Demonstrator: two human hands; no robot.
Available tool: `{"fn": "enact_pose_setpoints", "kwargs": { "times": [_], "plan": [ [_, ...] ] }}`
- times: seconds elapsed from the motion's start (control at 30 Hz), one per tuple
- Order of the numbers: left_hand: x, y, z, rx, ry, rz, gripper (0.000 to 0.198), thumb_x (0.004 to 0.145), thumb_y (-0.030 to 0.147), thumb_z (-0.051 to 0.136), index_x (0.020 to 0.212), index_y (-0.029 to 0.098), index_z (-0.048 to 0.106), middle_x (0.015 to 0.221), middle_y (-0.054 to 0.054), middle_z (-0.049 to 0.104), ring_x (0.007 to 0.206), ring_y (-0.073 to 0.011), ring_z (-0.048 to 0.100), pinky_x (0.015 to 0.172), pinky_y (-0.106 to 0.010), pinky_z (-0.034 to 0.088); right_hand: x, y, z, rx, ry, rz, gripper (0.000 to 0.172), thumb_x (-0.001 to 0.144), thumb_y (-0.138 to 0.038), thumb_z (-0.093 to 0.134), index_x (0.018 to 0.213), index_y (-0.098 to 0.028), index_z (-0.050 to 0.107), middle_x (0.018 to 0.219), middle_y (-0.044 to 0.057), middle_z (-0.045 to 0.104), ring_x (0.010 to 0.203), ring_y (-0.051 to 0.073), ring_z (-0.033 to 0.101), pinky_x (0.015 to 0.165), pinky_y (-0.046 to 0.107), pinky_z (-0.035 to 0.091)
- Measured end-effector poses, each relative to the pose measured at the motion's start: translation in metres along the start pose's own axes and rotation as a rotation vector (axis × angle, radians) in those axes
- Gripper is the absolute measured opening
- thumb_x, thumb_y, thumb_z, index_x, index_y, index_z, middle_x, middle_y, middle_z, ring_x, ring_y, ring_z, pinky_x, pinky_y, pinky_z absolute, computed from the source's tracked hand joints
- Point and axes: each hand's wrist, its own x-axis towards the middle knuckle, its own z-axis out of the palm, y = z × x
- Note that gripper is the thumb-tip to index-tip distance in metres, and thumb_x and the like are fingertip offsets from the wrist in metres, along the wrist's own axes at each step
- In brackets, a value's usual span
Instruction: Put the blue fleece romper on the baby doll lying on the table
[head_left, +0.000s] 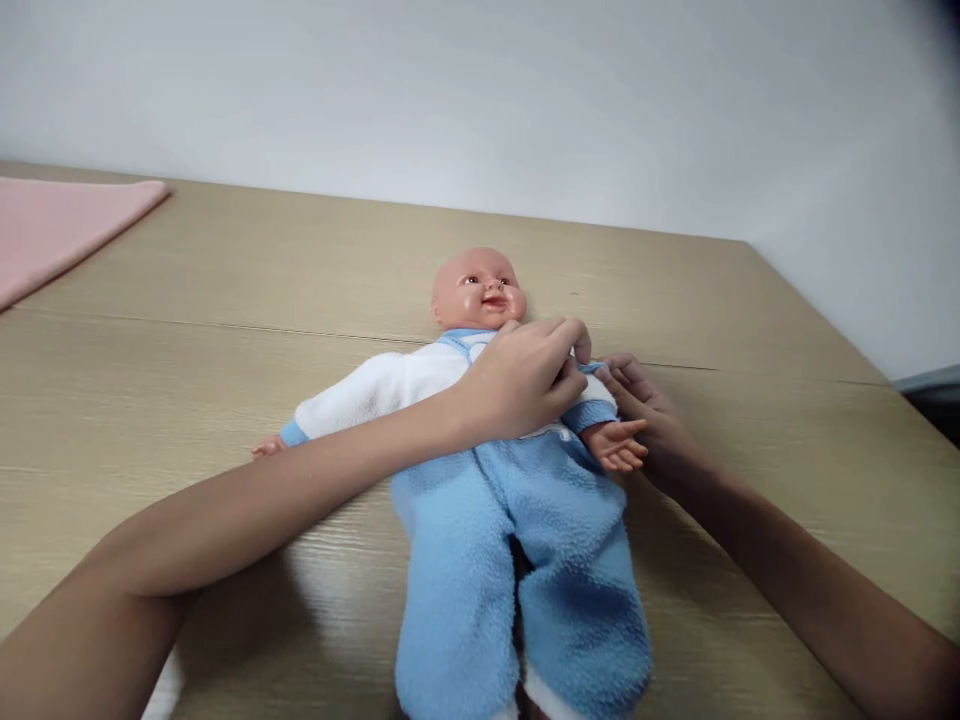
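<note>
**Item:** baby doll of pink plastic in a white fleece top and light blue fleece romper (480,500). It lies face up near the middle of the pale wood-grain tabletop (225,300), bald head (480,288) towards the wall, legs towards the person.

**Dress, as found:** both arms are in the white sleeves with blue cuffs, and both legs are in the romper. The bib reaches the chest. The only part being worked is the narrow blue shoulder strap (592,368) on the picture's right. Whether it is fastened cannot be made out, so the dressing looks nearly whole, with that strap the open point.

**Left hand** (525,385): the arm crosses over the doll's chest. The fingers are curled and pinched on the blue shoulder strap.

**Right hand** (660,430): lies just beside the doll, behind its small plastic hand (616,445). The fingertips (619,372) reach to the same strap and touch it. Their grip is hidden, so it is unclear whether they hold it.

**Also present:** a flat pink cloth (60,225) at the far left edge, well apart from the doll, and a plain white wall (525,100) behind.
</note>
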Motion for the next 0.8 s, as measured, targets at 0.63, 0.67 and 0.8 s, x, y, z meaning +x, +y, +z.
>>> {"fn": "enact_pose_setpoints", "kwargs": {
  "times": [0.63,0.67,0.8],
  "plan": [
    [0.000,0.014,-0.007,0.343,-0.178,-0.075,0.038,0.113,0.035,0.050,0.109,0.012,0.080,0.118,-0.015,0.083,0.111,-0.0341,0.072,0.101,-0.047,0.046,0.006,0.004,-0.034,-0.304,-0.308,-0.063,0.073,0.076,-0.039,0.097,0.144,-0.034,0.069,0.154,0.010,0.076,0.145,0.039,0.071,0.123,0.055,0.060],
    [0.002,0.013,-0.008,0.327,-0.188,-0.068,0.037,0.113,0.034,0.051,0.107,0.012,0.081,0.117,-0.014,0.083,0.110,-0.0327,0.072,0.101,-0.046,0.046,0.009,0.003,-0.034,-0.339,-0.309,-0.076,0.063,0.082,-0.046,0.094,0.140,-0.034,0.072,0.149,0.011,0.079,0.140,0.040,0.073,0.121,0.057,0.061],
    [0.005,0.011,-0.011,0.265,-0.231,-0.034,0.038,0.116,0.037,0.055,0.104,0.013,0.080,0.113,-0.013,0.084,0.108,-0.0295,0.074,0.101,-0.044,0.045,0.022,0.001,-0.038,-0.573,-0.257,-0.169,0.040,0.101,-0.065,0.073,0.129,-0.036,0.080,0.126,0.010,0.086,0.121,0.041,0.080,0.105,0.060,0.068]
  ]
}}
